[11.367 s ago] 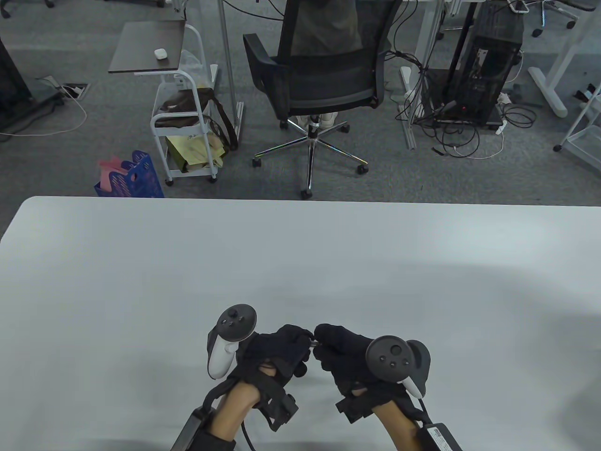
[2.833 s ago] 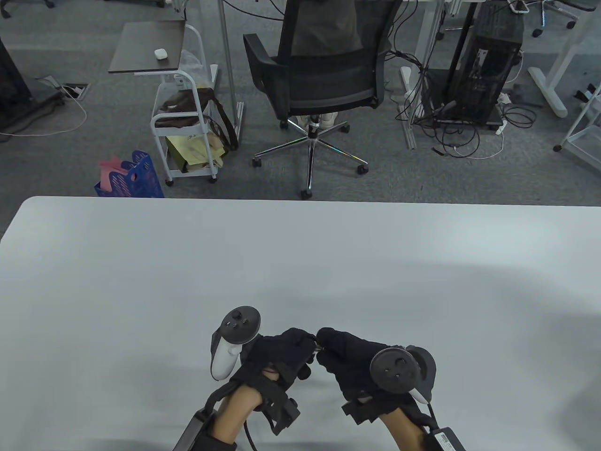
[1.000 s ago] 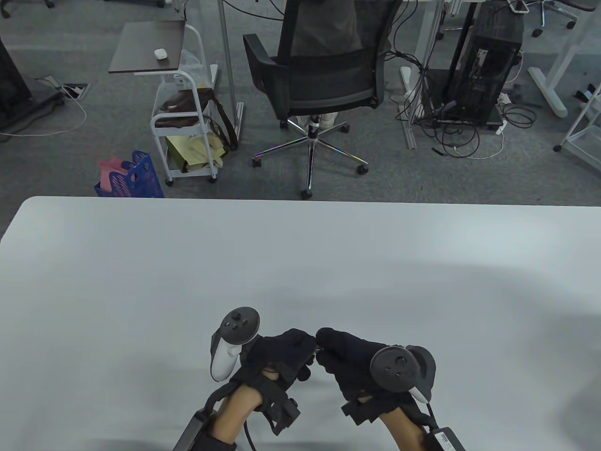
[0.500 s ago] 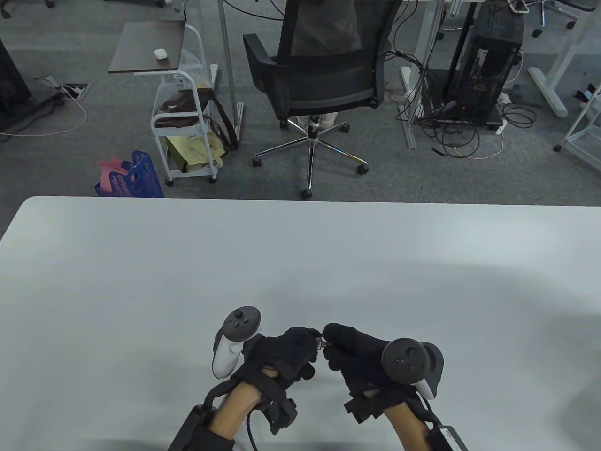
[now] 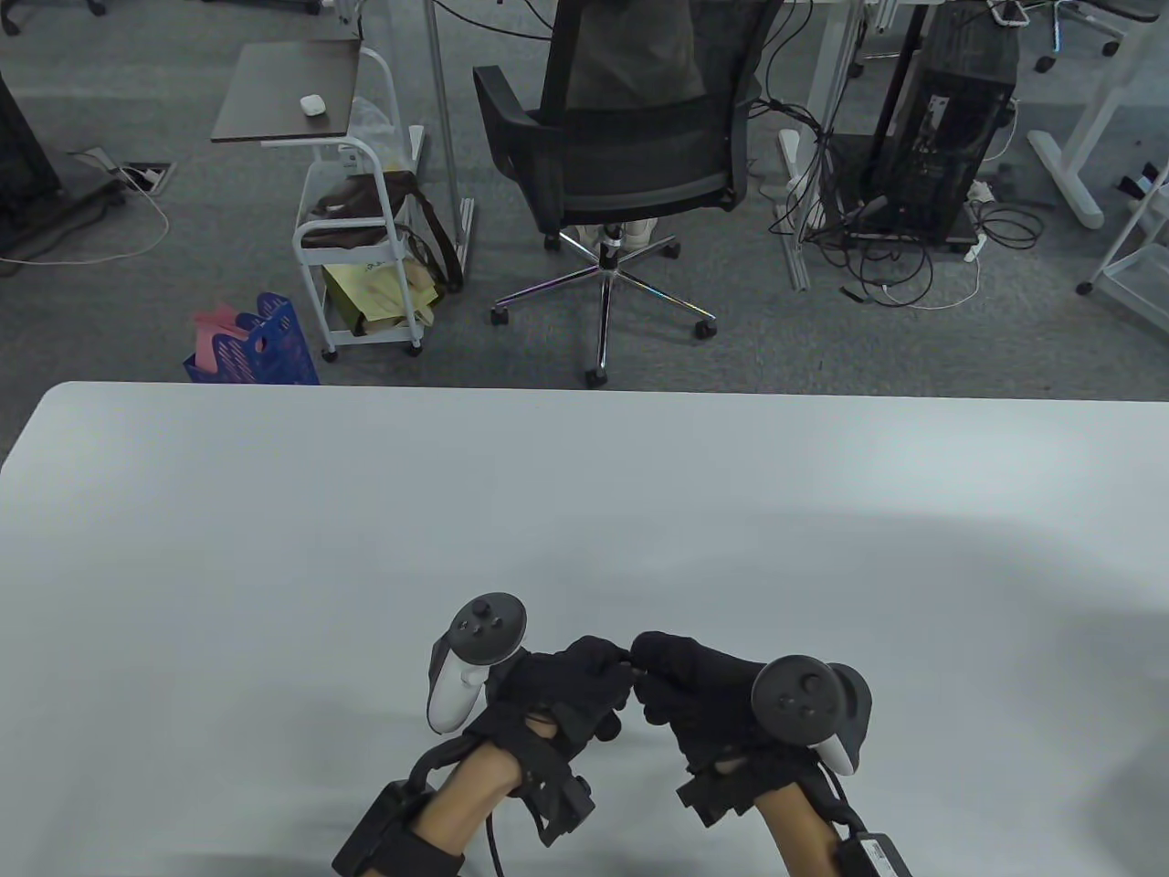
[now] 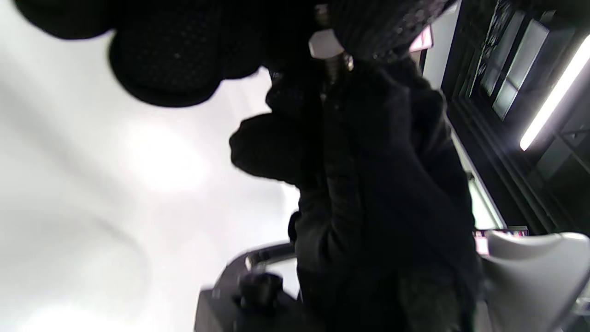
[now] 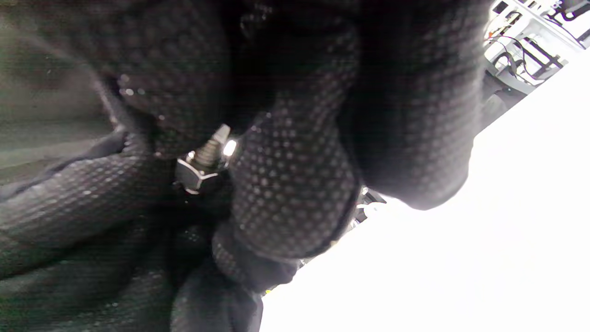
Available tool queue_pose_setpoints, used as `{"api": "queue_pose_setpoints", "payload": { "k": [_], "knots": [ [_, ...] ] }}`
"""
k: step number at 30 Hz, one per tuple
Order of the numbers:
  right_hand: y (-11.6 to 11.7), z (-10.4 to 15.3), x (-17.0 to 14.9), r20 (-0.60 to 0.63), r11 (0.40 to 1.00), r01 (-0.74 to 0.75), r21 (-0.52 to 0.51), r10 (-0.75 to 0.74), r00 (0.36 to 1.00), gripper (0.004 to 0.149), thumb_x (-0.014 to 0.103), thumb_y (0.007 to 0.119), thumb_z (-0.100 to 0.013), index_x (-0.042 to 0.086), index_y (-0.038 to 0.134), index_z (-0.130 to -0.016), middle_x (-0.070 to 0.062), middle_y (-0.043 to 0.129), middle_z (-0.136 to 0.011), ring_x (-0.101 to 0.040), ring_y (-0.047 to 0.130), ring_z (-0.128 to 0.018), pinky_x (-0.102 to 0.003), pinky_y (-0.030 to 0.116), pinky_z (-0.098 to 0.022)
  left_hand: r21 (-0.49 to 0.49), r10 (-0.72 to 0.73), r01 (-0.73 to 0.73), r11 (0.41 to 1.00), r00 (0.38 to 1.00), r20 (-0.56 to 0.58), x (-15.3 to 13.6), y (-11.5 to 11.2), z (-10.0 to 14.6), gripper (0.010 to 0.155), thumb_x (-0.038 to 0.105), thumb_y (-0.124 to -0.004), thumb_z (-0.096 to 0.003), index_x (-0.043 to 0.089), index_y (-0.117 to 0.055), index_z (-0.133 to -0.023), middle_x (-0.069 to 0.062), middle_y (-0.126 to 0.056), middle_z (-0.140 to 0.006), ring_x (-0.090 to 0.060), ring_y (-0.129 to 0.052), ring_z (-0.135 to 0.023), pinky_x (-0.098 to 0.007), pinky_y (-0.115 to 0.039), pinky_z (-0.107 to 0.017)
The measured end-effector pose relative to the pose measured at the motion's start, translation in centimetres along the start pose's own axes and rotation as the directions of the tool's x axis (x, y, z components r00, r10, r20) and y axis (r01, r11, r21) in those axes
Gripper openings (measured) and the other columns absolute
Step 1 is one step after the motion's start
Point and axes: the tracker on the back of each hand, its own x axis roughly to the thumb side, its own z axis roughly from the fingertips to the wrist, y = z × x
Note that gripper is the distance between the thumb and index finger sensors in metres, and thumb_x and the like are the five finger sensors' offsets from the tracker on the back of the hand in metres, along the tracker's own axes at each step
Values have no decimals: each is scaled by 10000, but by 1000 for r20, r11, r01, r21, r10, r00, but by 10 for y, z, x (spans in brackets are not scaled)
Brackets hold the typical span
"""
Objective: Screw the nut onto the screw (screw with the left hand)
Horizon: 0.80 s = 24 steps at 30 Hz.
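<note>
My two black-gloved hands meet fingertip to fingertip low over the white table (image 5: 365, 512), near its front edge. My left hand (image 5: 614, 665) pinches the hex head of a small metal screw (image 7: 199, 175), which also shows in the left wrist view (image 6: 325, 45). The threaded shaft (image 7: 213, 146) runs from the head into my right hand (image 5: 645, 669). My right hand's fingers (image 7: 286, 184) close around the shaft, where a bright glint of metal, probably the nut (image 7: 229, 147), shows. In the table view the fingers hide the screw and the nut.
A black office chair (image 5: 630, 146) stands beyond the table's far edge. A white cart (image 5: 356, 228) and a blue basket (image 5: 260, 343) stand on the floor at far left. A computer tower with cables (image 5: 950, 137) stands at far right.
Both hands have drifted a little to the right. The fingertips have closed together, so the bit of metal seen between them half a second ago is now covered.
</note>
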Motion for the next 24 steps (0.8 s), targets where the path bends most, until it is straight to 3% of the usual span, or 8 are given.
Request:
{"api": "queue_pose_setpoints", "payload": {
  "k": [2, 5, 9, 11, 13, 17, 20, 24],
  "knots": [
    [1, -1, 0, 0, 1000, 24, 5, -24, 1000, 462, 341, 936, -313, 168, 901, -740, -63, 1061, -595, -117, 1189, -278, -363, 1037, -287, 10, 62, -61, 998, 998, -15, -8, 1, 3, 647, 454, -694, -450, 83, -615, -974, -273, -735, -865, -436, -876, -558, -582, -688, -457],
    [5, -1, 1, 9, 999, -1, 33, 1, 1000, 461, 342, 936, -313, 168, 903, -738, -63, 1062, -593, -118, 1189, -276, -361, 1037, -285, 106, 96, -97, 990, 995, 11, -8, 3, 5, 542, 395, -719, -440, 43, -760, -850, -286, -836, -754, -445, -917, -451, -589, -714, -389],
    [10, -1, -2, -12, 997, 52, 64, -52, 999, 458, 341, 933, -315, 169, 904, -737, -67, 1063, -590, -119, 1189, -274, -361, 1037, -285, 7, -6, 6, 1000, 1000, -17, -3, 8, 7, 544, 347, -726, -446, 65, -663, -907, -259, -763, -822, -415, -891, -518, -570, -702, -430],
    [11, -2, -1, -11, 996, 69, 62, -69, 998, 459, 342, 936, -314, 167, 905, -736, -65, 1063, -590, -118, 1189, -274, -361, 1037, -285, 35, 41, -40, 999, 999, -24, -6, 9, 10, 606, 441, -710, -444, 85, -653, -931, -268, -759, -839, -425, -889, -531, -574, -700, -438],
    [15, -2, 1, -1, 995, 59, 79, -59, 998, 460, 345, 937, -313, 169, 905, -736, -63, 1063, -587, -116, 1188, -274, -359, 1037, -287, 102, 75, -72, 992, 997, -24, -7, 8, 10, 555, 390, -716, -441, 38, -736, -869, -288, -833, -758, -447, -919, -452, -590, -715, -390],
    [20, -1, 2, 2, 996, 42, 75, -42, 999, 460, 349, 935, -313, 178, 901, -739, -55, 1061, -594, -113, 1188, -279, -358, 1037, -290, 59, -3, 4, 998, 1000, -28, -2, 10, 12, 533, 314, -726, -442, 32, -680, -891, -277, -795, -787, -420, -912, -475, -576, -718, -405],
    [15, -2, 3, 0, 999, 34, 34, -34, 999, 460, 351, 931, -315, 176, 900, -739, -41, 1061, -595, -111, 1188, -279, -355, 1038, -290, 108, 3, 2, 994, 999, -48, -4, 13, 14, 657, 446, -720, -441, 40, -642, -951, -294, -771, -835, -431, -908, -503, -580, -713, -418],
    [11, -2, 0, 1, 1000, -10, 12, 10, 1000, 460, 351, 930, -316, 175, 901, -740, -46, 1062, -594, -109, 1189, -277, -355, 1038, -288, 66, -17, 20, 998, 998, -54, -4, 11, 11, 513, 378, -714, -448, 44, -782, -831, -290, -857, -750, -455, -926, -458, -598, -719, -392]
  ]
}}
